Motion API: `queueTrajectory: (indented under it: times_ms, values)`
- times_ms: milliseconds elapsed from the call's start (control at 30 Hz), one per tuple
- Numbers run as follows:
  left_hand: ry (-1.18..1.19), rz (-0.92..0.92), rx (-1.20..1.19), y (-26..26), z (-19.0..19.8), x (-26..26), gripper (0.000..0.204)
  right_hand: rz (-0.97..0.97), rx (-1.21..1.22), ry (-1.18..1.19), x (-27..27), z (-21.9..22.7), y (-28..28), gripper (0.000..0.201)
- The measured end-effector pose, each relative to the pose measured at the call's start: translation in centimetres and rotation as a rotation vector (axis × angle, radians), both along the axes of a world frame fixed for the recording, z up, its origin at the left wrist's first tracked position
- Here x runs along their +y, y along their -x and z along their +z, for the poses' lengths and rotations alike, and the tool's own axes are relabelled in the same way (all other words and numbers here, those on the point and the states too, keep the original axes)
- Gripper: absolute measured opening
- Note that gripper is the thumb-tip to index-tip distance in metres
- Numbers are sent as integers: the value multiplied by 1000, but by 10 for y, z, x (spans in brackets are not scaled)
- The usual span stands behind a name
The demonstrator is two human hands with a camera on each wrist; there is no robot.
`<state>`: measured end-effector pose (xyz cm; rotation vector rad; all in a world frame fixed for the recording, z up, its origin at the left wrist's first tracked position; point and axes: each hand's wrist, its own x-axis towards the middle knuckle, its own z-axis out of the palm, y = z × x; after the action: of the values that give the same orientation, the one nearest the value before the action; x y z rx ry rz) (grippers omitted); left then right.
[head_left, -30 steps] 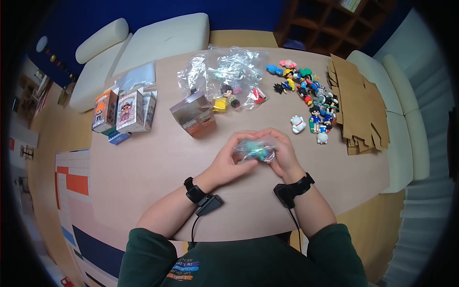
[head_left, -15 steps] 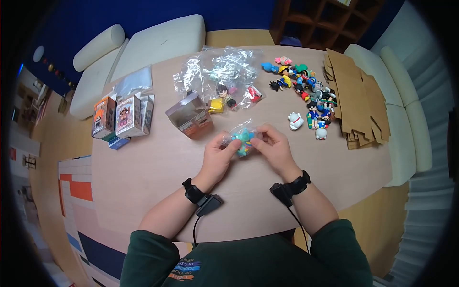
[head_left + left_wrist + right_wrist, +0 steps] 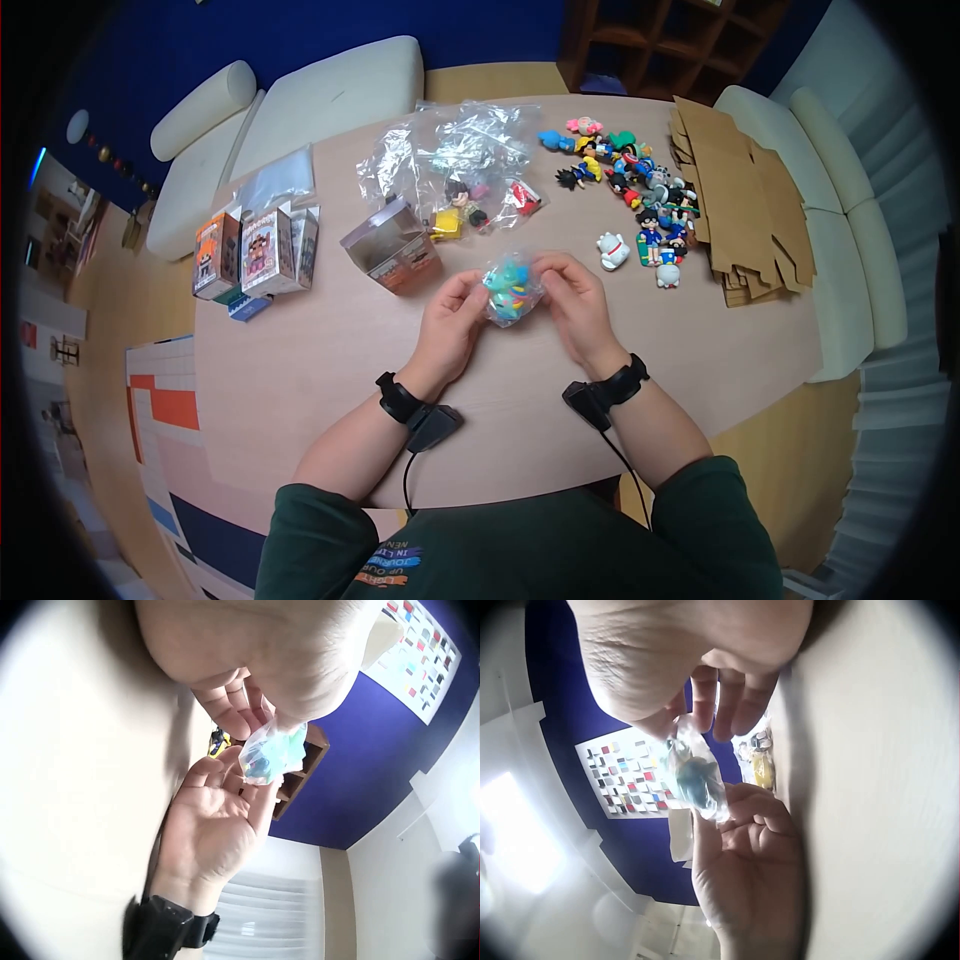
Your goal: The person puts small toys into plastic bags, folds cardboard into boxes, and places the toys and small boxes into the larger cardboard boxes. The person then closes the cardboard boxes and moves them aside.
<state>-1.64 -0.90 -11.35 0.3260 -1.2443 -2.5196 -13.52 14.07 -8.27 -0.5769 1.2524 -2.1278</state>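
Bagged figure, held between 2 hands over table

Bagged figure [image 3: 509, 291]: teal with coloured stripes, sealed look not confirmed, clear wrap around it. Position: off the near-middle of the table [image 3: 520, 420], between the hands, just right of the open-topped box [image 3: 392, 250].

Left hand [image 3: 447, 326]: thumb and fingers pinch the left edge of the wrap. Right hand [image 3: 581, 312]: thumb and index pinch the upper right edge; remaining fingers loosely bent. Wrist views agree: wrap sits between the fingertips of the 2 hands, palms apart.

Around it:
- Beyond the box: heap of clear plastic bags [image 3: 455, 140]. At its near side, yellow piece [image 3: 446, 224], dark-haired figure [image 3: 460, 193] and red packet [image 3: 524, 198].
- Right: cluster of loose figures [image 3: 650, 225], white cat figure [image 3: 612, 251] lying just beside it. Flattened cardboard [image 3: 750, 200] stacked along the right edge.
- Left: orange-fronted box [image 3: 216, 258] and white-fronted box [image 3: 268, 252] upright side by side, blue box [image 3: 250, 306] low in front. Flat clear sleeves [image 3: 277, 178] behind them.

Wrist cameras on black straps, 1 per arm. Fine print on the boxes: too small to read.
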Motion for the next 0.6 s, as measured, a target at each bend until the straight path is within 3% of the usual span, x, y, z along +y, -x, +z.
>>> queueTrajectory:
  times_ms: [33, 67, 200, 267, 300, 367, 433, 500, 600]
  values:
    - [-6, -22, 15, 0, -2, -2, 25, 57, -207, 110, 1, 6, -2, 19]
    - [-12, -43, 31, -1, -3, -3, 24, 57, -206, 112, 2, 4, -3, 19]
    - [108, -59, -72, -1, -3, 1, 22, 168, 6, 16, 1, -8, -8, 29]
    - [759, 155, -17, 1, -3, 2, 15, 170, 197, -132, -3, -2, -12, 40]
    - [771, 163, -16, 0, -2, 3, 15, 175, 201, -119, -3, 1, -12, 40]
    - [435, 51, -151, -2, 5, 8, 18, 236, 338, -257, 0, 6, -9, 40]
    - [461, 67, -144, -3, 1, 9, 22, 233, 398, -274, 2, 9, -9, 36]
    - [358, 9, -124, -4, -5, 7, 25, 208, 165, -204, 0, -2, -5, 27]
    - [395, -70, -89, -4, 3, 7, 27, 135, 268, -209, -2, -17, 6, 20]
